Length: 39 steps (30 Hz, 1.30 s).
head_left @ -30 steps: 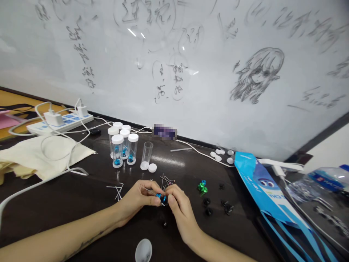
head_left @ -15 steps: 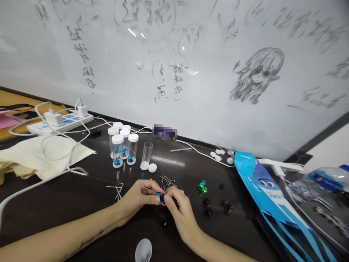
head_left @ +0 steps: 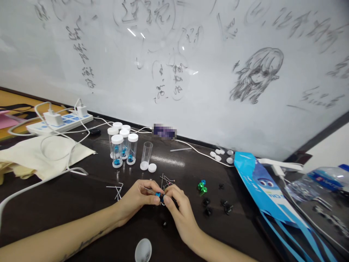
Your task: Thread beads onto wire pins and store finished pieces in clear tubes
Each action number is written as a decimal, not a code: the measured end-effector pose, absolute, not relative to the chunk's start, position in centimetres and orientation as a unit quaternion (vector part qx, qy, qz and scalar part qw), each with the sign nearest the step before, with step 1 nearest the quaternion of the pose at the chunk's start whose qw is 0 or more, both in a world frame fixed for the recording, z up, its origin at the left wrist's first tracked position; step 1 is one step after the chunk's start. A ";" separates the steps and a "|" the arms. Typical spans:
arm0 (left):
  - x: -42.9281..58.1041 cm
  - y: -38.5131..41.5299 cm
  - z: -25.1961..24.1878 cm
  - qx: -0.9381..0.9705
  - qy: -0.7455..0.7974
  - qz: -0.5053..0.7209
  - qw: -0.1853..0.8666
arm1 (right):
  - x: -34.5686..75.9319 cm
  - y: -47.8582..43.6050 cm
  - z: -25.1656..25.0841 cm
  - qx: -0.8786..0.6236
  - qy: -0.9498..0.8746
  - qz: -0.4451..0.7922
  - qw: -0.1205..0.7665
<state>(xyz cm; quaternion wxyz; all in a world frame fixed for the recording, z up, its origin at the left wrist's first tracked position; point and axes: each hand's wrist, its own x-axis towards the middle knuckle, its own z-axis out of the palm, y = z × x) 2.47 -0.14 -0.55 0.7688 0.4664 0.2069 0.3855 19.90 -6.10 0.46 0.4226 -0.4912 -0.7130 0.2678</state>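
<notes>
In the middle of the dark table, my left hand is closed, thumb against fingertips, on a small shiny blue part. A thin metal wire slants out from between its fingers. My right hand meets it there, thumb and fingers pinched on the other side of the same part; a bit of bent silvery metal shows below. Fingers hide most of the piece, so its kind is unclear. Behind the hands lies a heap of thin wire pins. Several bent metal rods rest left of my left hand.
Several capped clear tubes with blue parts stand at back left, beside an uncapped tube and a white cap. Green parts and black parts lie right. A white cup sits in front; a blue bag lies right.
Almost nothing differs. Both hands stay together on the blue part, with only a slight shift of the fingers.
</notes>
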 end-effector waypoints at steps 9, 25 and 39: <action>2.5 0.0 -0.6 0.470 0.202 0.389 0.766 | 20.0 -6.1 0.4 -0.486 -0.707 0.274 0.435; 2.5 0.0 -0.6 0.469 0.204 0.387 0.767 | 20.1 -6.2 0.1 -0.506 -0.704 0.269 0.419; 2.5 -0.1 -0.6 0.473 0.207 0.391 0.762 | 20.0 -6.1 0.0 -0.512 -0.699 0.270 0.420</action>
